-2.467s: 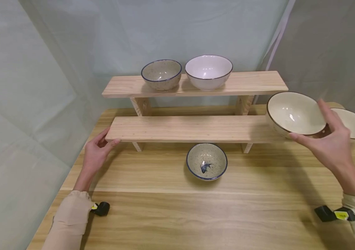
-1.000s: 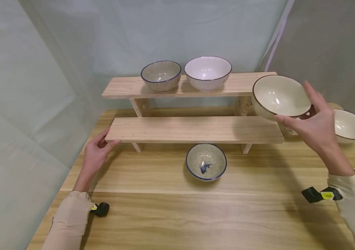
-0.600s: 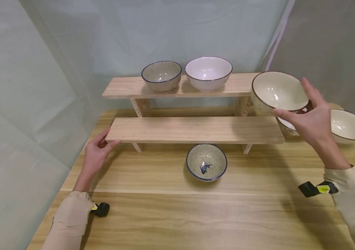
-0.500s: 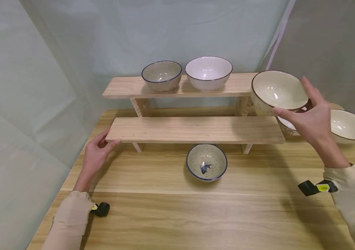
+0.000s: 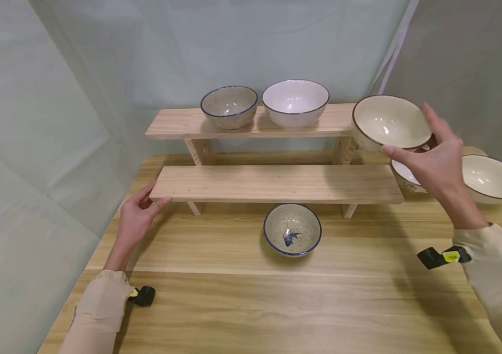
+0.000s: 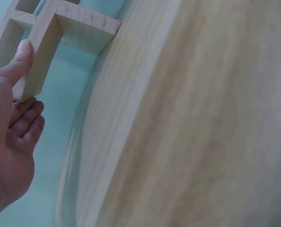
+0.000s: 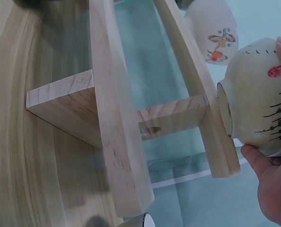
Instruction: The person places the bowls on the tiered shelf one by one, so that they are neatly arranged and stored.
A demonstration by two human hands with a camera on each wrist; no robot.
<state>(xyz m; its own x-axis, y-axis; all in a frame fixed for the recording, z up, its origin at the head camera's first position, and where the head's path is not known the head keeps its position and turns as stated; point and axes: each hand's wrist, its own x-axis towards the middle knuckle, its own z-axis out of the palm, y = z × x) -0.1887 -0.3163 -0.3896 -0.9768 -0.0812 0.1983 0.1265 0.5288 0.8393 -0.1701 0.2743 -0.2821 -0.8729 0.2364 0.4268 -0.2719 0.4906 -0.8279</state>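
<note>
Up and leftward is where the brown-rimmed cream bowl (image 5: pixel 388 123) has been carried since the earlier frame, from over the right end of the lower shelf board (image 5: pixel 273 183) to the right end of the upper shelf board (image 5: pixel 338 123). It's held from its right side by the right grip (image 5: pixel 437 157), thumb near, fingers far; the lower board's left end is pinched by the left grip (image 5: pixel 136 215). Whether the upper board is touched by the bowl's foot can't be told.

Main worry imo: if it's brought in too low, the front edge could be clipped by the foot and the bowl twisted out of that one-sided hold on slick glaze. Then the patterned white bowl (image 5: pixel 404 177) below could get hit, or the surface (image 5: pixel 233 305). If it's swung too far left, the plain white bowl (image 5: pixel 295 105) could be bumped into the blue-rimmed speckled bowl (image 5: pixel 229 110). And if the overhanging board end gets leaned on, the stand could be tipped.
</note>
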